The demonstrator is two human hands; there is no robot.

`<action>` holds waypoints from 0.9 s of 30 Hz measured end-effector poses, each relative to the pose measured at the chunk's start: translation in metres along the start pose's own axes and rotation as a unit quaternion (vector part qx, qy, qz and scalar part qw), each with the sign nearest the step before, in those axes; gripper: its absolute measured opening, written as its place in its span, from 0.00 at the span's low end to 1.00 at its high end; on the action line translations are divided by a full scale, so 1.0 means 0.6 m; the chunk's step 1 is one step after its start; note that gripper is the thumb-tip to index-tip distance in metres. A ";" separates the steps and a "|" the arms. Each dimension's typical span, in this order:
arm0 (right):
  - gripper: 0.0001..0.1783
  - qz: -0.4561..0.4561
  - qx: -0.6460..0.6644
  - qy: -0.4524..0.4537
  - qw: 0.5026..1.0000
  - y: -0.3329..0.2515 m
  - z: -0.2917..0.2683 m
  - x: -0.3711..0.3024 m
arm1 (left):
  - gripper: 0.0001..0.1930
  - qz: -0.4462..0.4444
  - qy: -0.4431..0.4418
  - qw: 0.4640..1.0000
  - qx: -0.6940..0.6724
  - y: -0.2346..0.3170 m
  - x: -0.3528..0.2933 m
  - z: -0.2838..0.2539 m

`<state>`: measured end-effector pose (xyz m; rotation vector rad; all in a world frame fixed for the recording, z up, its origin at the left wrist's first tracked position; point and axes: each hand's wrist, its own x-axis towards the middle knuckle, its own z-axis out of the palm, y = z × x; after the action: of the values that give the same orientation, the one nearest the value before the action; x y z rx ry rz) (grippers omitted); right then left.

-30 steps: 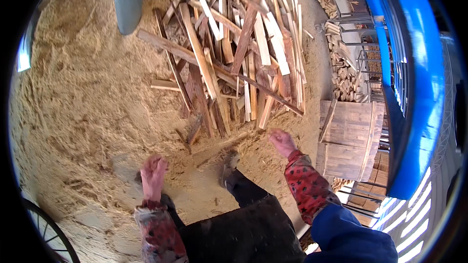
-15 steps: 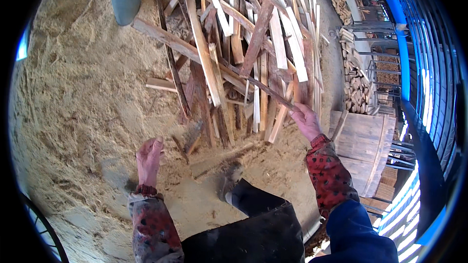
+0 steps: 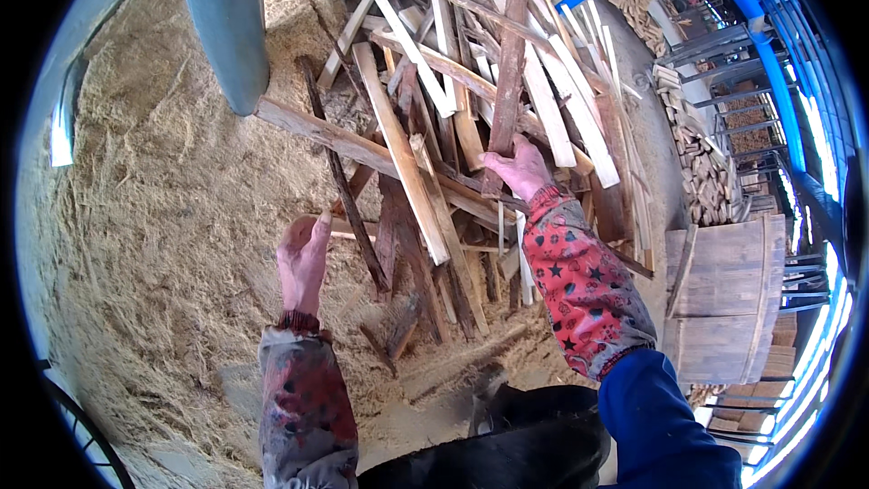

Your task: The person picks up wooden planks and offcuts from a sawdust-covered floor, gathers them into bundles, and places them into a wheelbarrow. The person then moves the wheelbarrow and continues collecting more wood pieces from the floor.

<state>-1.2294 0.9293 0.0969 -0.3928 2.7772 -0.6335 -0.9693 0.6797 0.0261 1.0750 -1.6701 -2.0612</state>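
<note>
My right hand [image 3: 520, 169] is closed on the lower end of a reddish-brown, bark-faced wooden slat [image 3: 510, 81]. The slat leans across the top of a jumbled heap of wood strips [image 3: 398, 149], some pale and freshly cut, some dark with bark. My left hand [image 3: 305, 258] is at the heap's left side, thumb raised and fingers loosely curled, with nothing visible in it. It overlaps the end of a short pale strip [image 3: 344, 229]; whether they touch I cannot tell. Close by, a long dark stick [image 3: 339, 172] slants down the heap.
Sawdust [image 3: 172, 244] covers the floor on the left. A blue-grey rounded post [image 3: 222, 27] stands at the upper left. On the right are a wooden panel [image 3: 724, 299], stacked wood pieces [image 3: 697, 149] and a blue metal frame [image 3: 778, 100]. My dark-clad leg [image 3: 507, 444] is below.
My right hand has let go of a thin dark stick and moved left and up onto the reddish-brown slat. My left hand has moved up toward the heap. The whole view has shifted.
</note>
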 end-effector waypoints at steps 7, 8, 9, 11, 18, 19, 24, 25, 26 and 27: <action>0.27 -0.013 0.121 0.060 0.991 0.013 -0.002 -0.079 | 0.41 -0.009 0.031 0.999 0.006 -0.002 0.049 0.042; 0.26 -0.017 0.067 0.068 0.995 0.029 0.002 -0.091 | 0.46 -0.004 0.020 0.999 0.040 0.000 0.049 0.041; 0.26 -0.021 0.013 0.076 0.997 0.042 0.009 -0.101 | 0.48 0.026 -0.003 1.000 0.017 -0.046 0.073 0.040; 0.24 0.000 0.086 0.035 0.996 0.060 0.009 -0.117 | 0.49 0.046 0.033 0.998 0.026 -0.053 0.065 0.074; 0.30 0.057 0.199 -0.091 0.974 -0.015 0.034 -0.168 | 0.49 0.011 -0.057 0.991 0.117 0.011 0.015 0.104; 0.31 0.047 0.238 -0.088 0.966 -0.022 0.048 -0.187 | 0.49 0.010 -0.049 0.990 0.135 0.007 0.016 0.104; 0.43 -0.259 0.078 -0.056 0.961 0.009 0.096 -0.257 | 0.40 -0.029 -0.074 0.989 0.125 -0.005 0.045 0.066; 0.39 -0.261 0.084 -0.044 0.961 0.025 0.107 -0.262 | 0.38 -0.047 -0.081 0.989 0.115 -0.011 0.052 0.071; 0.34 -0.266 0.092 -0.032 0.959 0.037 0.117 -0.267 | 0.38 -0.084 -0.093 0.984 0.124 -0.009 0.057 0.075; 0.28 -0.196 0.096 -0.062 0.974 0.073 0.140 -0.269 | 0.38 -0.068 -0.086 0.986 0.125 -0.006 0.053 0.086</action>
<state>-1.0620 0.9865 0.0352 -0.9163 2.5060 -0.9215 -1.0260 0.6978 0.0141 1.1427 -2.0386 -2.1219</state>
